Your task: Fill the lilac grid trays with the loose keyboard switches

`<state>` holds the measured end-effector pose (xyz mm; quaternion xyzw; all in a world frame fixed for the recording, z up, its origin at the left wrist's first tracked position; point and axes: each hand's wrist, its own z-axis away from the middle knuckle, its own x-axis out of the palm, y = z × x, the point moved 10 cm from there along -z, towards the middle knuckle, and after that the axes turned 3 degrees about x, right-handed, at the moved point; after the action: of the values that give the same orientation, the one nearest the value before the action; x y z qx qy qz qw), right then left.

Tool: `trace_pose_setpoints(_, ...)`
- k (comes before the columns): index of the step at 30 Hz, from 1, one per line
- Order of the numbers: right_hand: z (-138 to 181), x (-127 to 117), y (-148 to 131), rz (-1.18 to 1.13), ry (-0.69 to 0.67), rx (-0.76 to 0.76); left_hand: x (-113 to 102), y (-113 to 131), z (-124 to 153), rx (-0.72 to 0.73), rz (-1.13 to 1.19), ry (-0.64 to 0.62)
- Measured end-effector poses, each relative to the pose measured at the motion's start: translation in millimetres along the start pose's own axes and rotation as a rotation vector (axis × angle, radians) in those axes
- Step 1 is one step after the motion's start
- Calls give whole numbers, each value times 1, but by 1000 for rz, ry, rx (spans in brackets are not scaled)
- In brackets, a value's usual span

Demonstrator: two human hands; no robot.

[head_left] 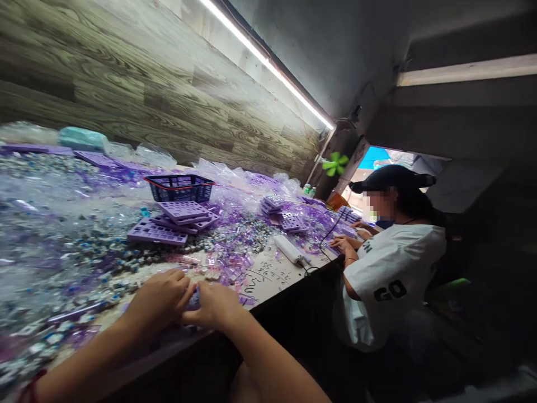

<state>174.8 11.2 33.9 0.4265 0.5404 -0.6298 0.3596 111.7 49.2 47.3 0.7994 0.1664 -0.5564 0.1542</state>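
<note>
My left hand (161,295) and my right hand (218,305) meet at the front edge of the table, fingers bent in toward each other. Between the fingertips shows a bit of something small and grey-blue, mostly hidden, so its kind is unclear. Under and beside the hands lies purple plastic, partly covered by them. Just beyond are loose clear-purple plastic pieces (229,271). To the left spreads a heap of small white, grey and blue parts (104,252). Purple trays with square holes (157,232) are stacked behind the hands.
A dark basket with a red rim (180,190) stands behind the trays. A long white device with a cable (290,250) lies right of the hands, near handwriting on the tabletop (268,274). At right, a person in a white shirt (390,280) works at the same table.
</note>
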Motion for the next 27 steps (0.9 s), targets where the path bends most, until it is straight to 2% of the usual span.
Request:
trace_pose_setpoints(2,2,-7,2,-104,-17,-91,-3,0,-3,-6,-59,-33)
trace_pose_setpoints(3,0,-14,12,-143,2,-62,-3,-1,-4,-14,-70,-61)
trace_pose_setpoints(6,-12,-47,53,-125,244,160,10,-4,-7,-34,-59,-192)
trace_pose_setpoints(9,-30,-61,68,-51,385,260,19,-3,-7,-29,-40,-232)
trace_pose_setpoints(15,-78,-44,38,56,408,105,31,-4,-4,-21,-30,-241)
trace_pose_setpoints(20,-105,-23,31,131,380,82,31,-13,-4,-56,20,-219)
trace_pose_setpoints(23,-111,-18,33,161,386,113,23,-19,-5,-45,51,-230)
trace_pose_setpoints(27,-115,-16,33,166,414,158,3,-23,5,52,108,-149)
